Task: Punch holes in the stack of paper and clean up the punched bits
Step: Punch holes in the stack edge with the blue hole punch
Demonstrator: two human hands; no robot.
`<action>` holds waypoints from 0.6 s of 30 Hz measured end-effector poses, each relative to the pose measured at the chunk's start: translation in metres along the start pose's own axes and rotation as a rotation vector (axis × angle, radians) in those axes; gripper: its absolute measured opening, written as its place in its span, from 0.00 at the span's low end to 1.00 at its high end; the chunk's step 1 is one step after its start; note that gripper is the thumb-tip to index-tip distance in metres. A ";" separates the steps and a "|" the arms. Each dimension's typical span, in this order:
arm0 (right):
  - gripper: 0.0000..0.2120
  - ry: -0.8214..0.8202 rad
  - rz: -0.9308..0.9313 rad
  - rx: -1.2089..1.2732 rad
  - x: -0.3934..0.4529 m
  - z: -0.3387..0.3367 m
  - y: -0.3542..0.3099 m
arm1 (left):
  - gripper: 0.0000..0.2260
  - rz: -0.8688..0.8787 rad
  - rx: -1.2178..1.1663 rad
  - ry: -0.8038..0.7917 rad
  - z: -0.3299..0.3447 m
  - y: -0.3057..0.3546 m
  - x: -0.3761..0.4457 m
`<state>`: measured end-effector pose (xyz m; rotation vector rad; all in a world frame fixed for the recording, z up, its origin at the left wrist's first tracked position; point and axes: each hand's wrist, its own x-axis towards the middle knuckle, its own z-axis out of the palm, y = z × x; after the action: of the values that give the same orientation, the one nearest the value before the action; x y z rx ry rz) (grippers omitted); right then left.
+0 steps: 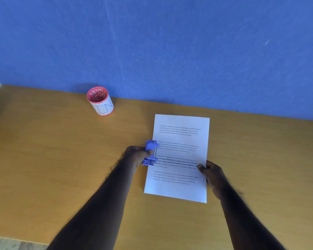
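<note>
A white stack of paper (181, 190) with printed paragraphs lies on the wooden table (52, 159), right of centre. A blue hole punch (150, 153) sits at the middle of the stack's left edge, its mouth over the paper's margin. My left hand (135, 156) wraps around the punch from the left side. My right hand (212, 175) grips the stack's right edge, thumb on top of the sheet. No punched bits are visible.
A red perforated cup (100, 101) with a white label reading "BIN" stands at the back left of the table, near the blue wall (152, 47). The table's front edge runs along the lower left.
</note>
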<state>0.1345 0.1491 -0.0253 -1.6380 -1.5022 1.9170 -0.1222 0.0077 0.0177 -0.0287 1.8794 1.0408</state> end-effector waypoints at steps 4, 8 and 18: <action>0.07 -0.002 -0.007 -0.005 -0.002 0.000 -0.002 | 0.13 -0.057 -0.040 -0.007 0.001 0.003 0.003; 0.08 -0.006 -0.010 -0.008 -0.004 0.001 -0.003 | 0.13 -0.077 -0.036 -0.008 0.000 0.005 0.002; 0.08 -0.008 -0.001 -0.005 -0.002 0.000 -0.002 | 0.10 -0.003 -0.040 0.063 0.002 -0.004 0.004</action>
<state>0.1346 0.1486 -0.0218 -1.6330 -1.5124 1.9225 -0.1219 0.0081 0.0117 -0.0880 1.9144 1.0869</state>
